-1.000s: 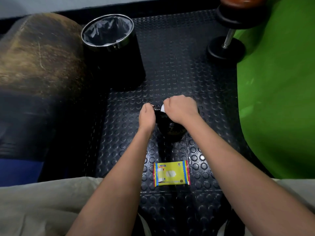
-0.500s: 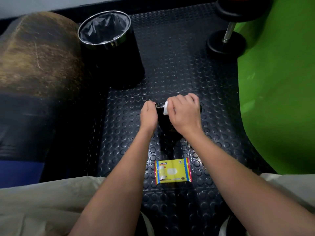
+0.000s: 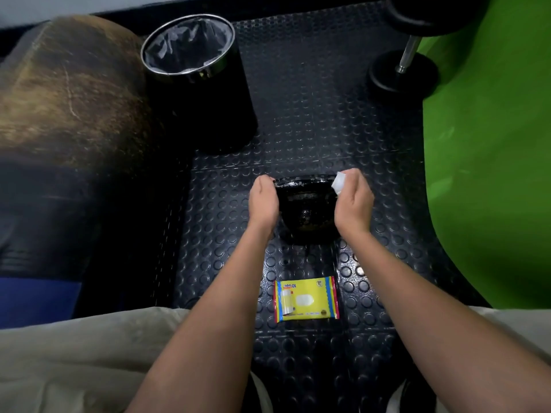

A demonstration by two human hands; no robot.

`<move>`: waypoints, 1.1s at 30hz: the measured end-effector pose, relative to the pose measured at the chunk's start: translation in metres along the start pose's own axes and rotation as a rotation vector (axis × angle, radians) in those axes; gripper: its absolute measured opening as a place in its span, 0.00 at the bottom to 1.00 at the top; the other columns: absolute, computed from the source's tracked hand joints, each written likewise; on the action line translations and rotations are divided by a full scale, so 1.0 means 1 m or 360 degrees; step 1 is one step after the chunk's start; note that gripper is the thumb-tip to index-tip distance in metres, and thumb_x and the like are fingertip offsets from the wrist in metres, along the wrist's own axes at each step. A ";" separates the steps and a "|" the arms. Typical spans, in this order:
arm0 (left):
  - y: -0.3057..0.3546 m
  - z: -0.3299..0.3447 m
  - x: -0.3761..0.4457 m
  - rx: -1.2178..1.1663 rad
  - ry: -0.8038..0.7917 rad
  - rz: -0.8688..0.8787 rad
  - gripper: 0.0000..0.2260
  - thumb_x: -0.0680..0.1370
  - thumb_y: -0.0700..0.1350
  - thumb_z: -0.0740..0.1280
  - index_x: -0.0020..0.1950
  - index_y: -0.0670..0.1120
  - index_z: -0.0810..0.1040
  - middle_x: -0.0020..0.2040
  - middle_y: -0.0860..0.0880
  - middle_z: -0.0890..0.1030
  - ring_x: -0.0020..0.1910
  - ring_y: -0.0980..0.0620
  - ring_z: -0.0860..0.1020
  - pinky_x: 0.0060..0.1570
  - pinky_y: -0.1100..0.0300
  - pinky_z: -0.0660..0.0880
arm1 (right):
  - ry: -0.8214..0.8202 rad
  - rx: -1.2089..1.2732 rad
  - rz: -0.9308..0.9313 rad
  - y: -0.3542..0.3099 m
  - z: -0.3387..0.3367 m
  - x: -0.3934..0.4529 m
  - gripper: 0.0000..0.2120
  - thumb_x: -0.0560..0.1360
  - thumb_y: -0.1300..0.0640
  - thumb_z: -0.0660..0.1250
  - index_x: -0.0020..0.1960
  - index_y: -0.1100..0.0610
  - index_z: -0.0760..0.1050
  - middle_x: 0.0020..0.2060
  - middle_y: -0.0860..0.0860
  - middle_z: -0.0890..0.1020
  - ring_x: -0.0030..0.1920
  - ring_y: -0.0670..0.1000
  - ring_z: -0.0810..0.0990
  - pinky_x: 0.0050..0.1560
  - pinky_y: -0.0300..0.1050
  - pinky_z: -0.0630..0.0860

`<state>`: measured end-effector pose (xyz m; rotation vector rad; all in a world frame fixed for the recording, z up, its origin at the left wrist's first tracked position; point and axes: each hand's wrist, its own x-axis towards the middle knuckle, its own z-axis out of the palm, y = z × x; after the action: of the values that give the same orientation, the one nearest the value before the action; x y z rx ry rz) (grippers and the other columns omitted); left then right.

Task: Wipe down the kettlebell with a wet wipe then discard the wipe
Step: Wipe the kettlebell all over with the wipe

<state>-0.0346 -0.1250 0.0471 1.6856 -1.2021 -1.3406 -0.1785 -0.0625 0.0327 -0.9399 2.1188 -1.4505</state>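
glossy black kettlebell (image 3: 305, 210) — studded rubber floor mat (image 3: 313, 120), shiny plastic wipe packet (image 3: 307, 298)

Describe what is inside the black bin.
The black bin holds a grey plastic liner. No rubbish shows; the very bottom is hidden by the liner's folds.

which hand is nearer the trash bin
Left. The left hand holds the kettlebell on the side toward the trash bin; the right hand, pinching the wet wipe, is farther off.

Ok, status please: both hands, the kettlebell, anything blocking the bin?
Left hand grips kettlebell handle. Right hand pinches wipe at handle's right end. Path to bin open.
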 end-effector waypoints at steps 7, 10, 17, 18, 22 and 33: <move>0.002 0.000 0.005 -0.0046 0.0049 -0.0086 0.11 0.81 0.47 0.49 0.41 0.48 0.65 0.42 0.50 0.68 0.42 0.51 0.66 0.46 0.53 0.67 | -0.0248 0.0555 0.1109 -0.015 -0.002 0.015 0.19 0.80 0.43 0.52 0.57 0.51 0.77 0.49 0.50 0.79 0.48 0.51 0.77 0.48 0.48 0.73; 0.003 -0.001 0.005 -0.0038 0.0068 -0.0108 0.11 0.81 0.47 0.49 0.40 0.48 0.64 0.40 0.51 0.67 0.41 0.51 0.65 0.45 0.54 0.65 | -0.0213 0.0329 0.0889 -0.024 -0.001 0.015 0.17 0.82 0.47 0.51 0.52 0.54 0.76 0.42 0.48 0.76 0.39 0.49 0.72 0.38 0.46 0.68; 0.003 -0.001 0.004 -0.0039 0.0073 -0.0103 0.11 0.81 0.47 0.49 0.41 0.48 0.65 0.41 0.50 0.69 0.42 0.51 0.66 0.46 0.53 0.67 | -0.0105 -0.0784 -0.0377 -0.033 0.009 0.010 0.20 0.82 0.53 0.47 0.39 0.55 0.73 0.39 0.51 0.79 0.42 0.53 0.74 0.59 0.52 0.70; 0.003 -0.001 0.004 -0.0034 0.0080 -0.0098 0.11 0.81 0.47 0.50 0.40 0.48 0.66 0.41 0.50 0.69 0.42 0.51 0.66 0.46 0.53 0.67 | -0.0111 -0.0902 -0.0493 -0.037 0.012 0.008 0.22 0.82 0.53 0.47 0.40 0.56 0.76 0.40 0.52 0.81 0.42 0.54 0.75 0.63 0.53 0.69; 0.002 -0.002 0.001 -0.0002 0.0098 -0.0046 0.11 0.81 0.44 0.51 0.39 0.48 0.66 0.39 0.50 0.69 0.41 0.51 0.65 0.44 0.53 0.66 | -0.0131 -0.1134 -0.0920 -0.050 0.035 -0.011 0.22 0.81 0.54 0.50 0.40 0.58 0.79 0.38 0.53 0.83 0.42 0.57 0.79 0.67 0.54 0.67; 0.006 0.003 -0.012 0.0012 0.0004 0.0009 0.09 0.77 0.46 0.50 0.37 0.51 0.61 0.37 0.52 0.65 0.39 0.52 0.63 0.40 0.54 0.63 | -0.0069 -0.0786 -0.0964 -0.008 -0.002 0.008 0.18 0.84 0.52 0.52 0.38 0.54 0.70 0.33 0.46 0.70 0.37 0.53 0.71 0.62 0.54 0.70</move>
<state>-0.0400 -0.1162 0.0559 1.6877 -1.2109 -1.3317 -0.1832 -0.0686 0.0410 -1.9069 2.3179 -1.1223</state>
